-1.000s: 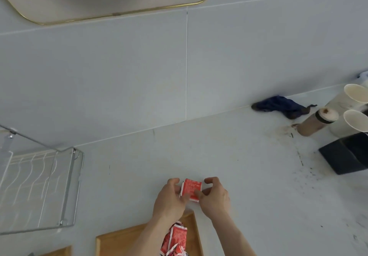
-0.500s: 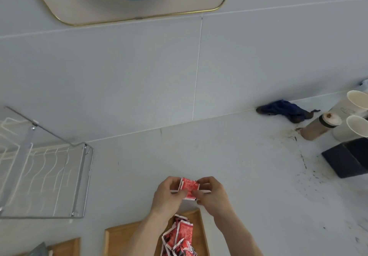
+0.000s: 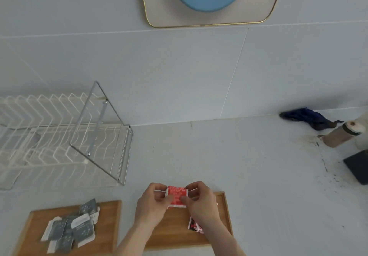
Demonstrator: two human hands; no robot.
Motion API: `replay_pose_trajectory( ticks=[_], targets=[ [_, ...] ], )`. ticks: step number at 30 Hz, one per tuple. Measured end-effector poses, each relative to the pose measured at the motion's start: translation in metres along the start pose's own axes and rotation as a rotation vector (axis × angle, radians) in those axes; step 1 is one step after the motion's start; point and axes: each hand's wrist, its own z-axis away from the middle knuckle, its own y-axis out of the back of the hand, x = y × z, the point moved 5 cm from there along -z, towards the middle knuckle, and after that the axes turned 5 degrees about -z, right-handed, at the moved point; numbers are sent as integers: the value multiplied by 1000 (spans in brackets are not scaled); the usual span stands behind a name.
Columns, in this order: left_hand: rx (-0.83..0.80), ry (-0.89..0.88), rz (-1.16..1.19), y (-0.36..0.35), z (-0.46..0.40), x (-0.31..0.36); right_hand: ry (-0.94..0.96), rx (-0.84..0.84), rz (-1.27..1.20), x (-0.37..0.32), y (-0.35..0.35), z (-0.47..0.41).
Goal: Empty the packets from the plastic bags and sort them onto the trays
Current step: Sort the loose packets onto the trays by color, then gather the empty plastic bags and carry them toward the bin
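Observation:
My left hand (image 3: pixel 152 202) and my right hand (image 3: pixel 200 200) both pinch a small stack of red packets (image 3: pixel 176 196), held just above the back edge of the right wooden tray (image 3: pixel 226 214). More red packets (image 3: pixel 194 226) lie on that tray, mostly hidden under my right forearm. The left wooden tray (image 3: pixel 107 224) holds a loose pile of several grey packets (image 3: pixel 73 228). No plastic bag is in view.
A white wire dish rack (image 3: pixel 59 134) with a metal frame stands at the left on the counter. At the far right lie a dark blue cloth (image 3: pixel 306 116), a brown cup (image 3: pixel 340 134) and a black box (image 3: pixel 358 166), with dark stains around them.
The view has swung down and left, so both trays and the dish rack now show. My hands keep hold of the red packets, now lower over the right tray.

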Motion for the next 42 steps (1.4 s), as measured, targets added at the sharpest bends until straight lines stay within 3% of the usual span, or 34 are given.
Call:
replay_pose_trajectory(
  ticks=[10, 21, 34, 42],
  targets=[
    [67, 61, -89, -6, 27, -49, 68, 43, 324, 23, -34, 34],
    [23, -18, -42, -14, 36, -55, 212, 29, 421, 23, -41, 51],
    [197, -261, -502, 36, 41, -56, 536, 15, 729, 8, -56, 47],
    [189, -294, -593, 89, 26, -88, 486, 17, 843, -3, -86, 54]
  ],
)
